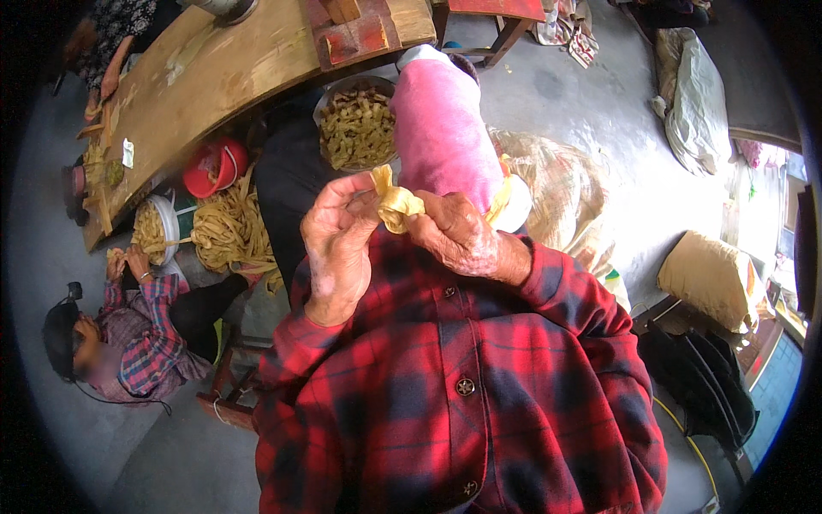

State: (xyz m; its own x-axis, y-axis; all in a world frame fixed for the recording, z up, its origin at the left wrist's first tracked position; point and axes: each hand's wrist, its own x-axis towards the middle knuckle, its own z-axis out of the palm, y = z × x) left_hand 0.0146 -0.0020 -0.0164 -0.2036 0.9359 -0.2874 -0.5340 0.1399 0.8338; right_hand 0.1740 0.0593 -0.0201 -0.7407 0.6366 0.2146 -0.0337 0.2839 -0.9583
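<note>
Far left, a co-worker in checks (150, 347) sits with both hands close to a white bucket (173, 224) of strips; a red bucket (199, 177) stands just beyond, beside a heap of pale strips (229, 230). Now the left hand (341, 244): its fingers touch the near edge of a yellow strip (396, 207), though whether they grip, I can't tell. The strip is up between both hands, looped over itself, and here's the right hand (458, 236), fingers pinched firmly on its other end!

Pale-yel. strip (401, 202), curled in loop, pinched btwn fingers (425, 226).
</note>
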